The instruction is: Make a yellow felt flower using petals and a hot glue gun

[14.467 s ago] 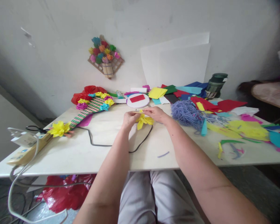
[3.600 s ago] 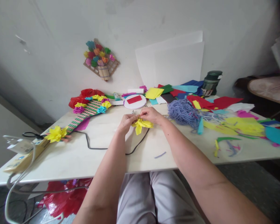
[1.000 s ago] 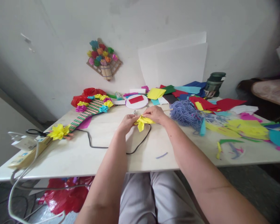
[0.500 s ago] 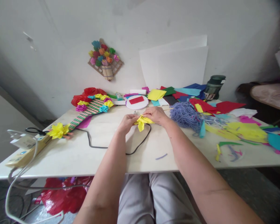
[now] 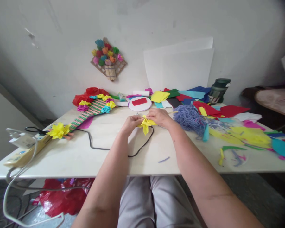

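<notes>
Between my two hands is a yellow paper flower (image 5: 145,126), its petals hanging down over the table. My left hand (image 5: 131,123) pinches it from the left with bent fingers. From the right, my right hand (image 5: 159,117) grips its other side, fingers closed. A thin wooden stick (image 5: 173,112) pokes out past my right hand towards a tangle of blue-purple yarn (image 5: 189,117). Just beyond the hands lies a white oval disc (image 5: 130,107) with a red paper rectangle (image 5: 139,101) on it. A black cord (image 5: 142,148) curves across the table below the flower.
At left lies a green woven fan shape (image 5: 89,114) edged with paper flowers, near a power strip (image 5: 26,157) with a white charger. Coloured paper sheets (image 5: 160,96) and a dark green jar (image 5: 218,91) stand along the back. Paper scraps (image 5: 250,136) cover the right side.
The yellow flower's petals have shifted slightly and spread a little between my fingers. Both hands stay almost in place, and the camera view has tilted slightly.
</notes>
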Action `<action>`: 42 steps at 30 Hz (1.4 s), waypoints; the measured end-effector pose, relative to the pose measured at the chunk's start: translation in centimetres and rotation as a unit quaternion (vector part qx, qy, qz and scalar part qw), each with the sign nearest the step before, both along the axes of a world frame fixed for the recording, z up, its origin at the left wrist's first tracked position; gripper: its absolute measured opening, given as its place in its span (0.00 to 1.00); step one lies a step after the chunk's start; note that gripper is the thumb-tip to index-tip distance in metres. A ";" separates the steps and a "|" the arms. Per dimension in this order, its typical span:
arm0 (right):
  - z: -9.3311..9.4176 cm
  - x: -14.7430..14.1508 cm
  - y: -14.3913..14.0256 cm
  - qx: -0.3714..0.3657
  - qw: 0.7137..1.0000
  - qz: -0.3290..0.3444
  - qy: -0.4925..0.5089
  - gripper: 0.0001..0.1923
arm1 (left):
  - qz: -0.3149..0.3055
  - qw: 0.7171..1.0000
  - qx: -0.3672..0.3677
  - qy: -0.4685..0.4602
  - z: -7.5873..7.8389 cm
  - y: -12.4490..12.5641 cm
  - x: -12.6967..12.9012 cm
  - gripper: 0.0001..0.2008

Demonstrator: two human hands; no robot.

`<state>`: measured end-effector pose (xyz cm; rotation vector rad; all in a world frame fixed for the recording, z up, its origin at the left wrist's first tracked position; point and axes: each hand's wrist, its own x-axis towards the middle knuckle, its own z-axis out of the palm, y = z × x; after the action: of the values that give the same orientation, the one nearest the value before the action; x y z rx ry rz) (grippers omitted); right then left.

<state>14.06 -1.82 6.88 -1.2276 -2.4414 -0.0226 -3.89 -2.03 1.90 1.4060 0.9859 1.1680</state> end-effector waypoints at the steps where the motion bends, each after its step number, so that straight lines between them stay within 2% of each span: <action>1: 0.0 0.0 0.0 0.003 1.000 -0.002 -0.002 0.12 | -0.006 1.000 -0.002 0.002 0.0 0.0 0.0 0.19; 14: -0.4 -0.1 0.5 0.054 0.998 0.033 0.013 0.09 | -0.057 0.998 0.006 0.005 0.0 0.0 -0.3 0.19; 20: -0.6 -0.2 0.4 0.062 0.998 0.028 0.002 0.11 | -0.010 1.000 0.017 0.022 -0.2 0.2 -0.2 0.20; 26: 0.4 0.1 -0.4 0.017 0.999 -0.016 -0.045 0.14 | 0.041 0.993 0.074 0.078 -0.1 0.3 0.1 0.20; 31: 0.4 0.3 -0.2 0.025 0.998 -0.020 -0.056 0.14 | 0.069 0.984 0.120 0.116 -0.2 0.4 0.2 0.19; 37: -0.1 0.2 0.1 0.052 0.998 -0.004 -0.040 0.12 | 0.054 0.993 0.076 0.079 -0.1 0.2 0.5 0.20; 42: -0.1 0.0 -0.1 0.073 0.997 0.009 -0.031 0.12 | 0.023 1.000 0.008 -0.019 0.1 -0.1 0.6 0.22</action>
<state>14.10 -1.95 6.80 -1.1562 -2.4558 -0.2328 -3.29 -2.13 1.96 1.3761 0.9893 1.2352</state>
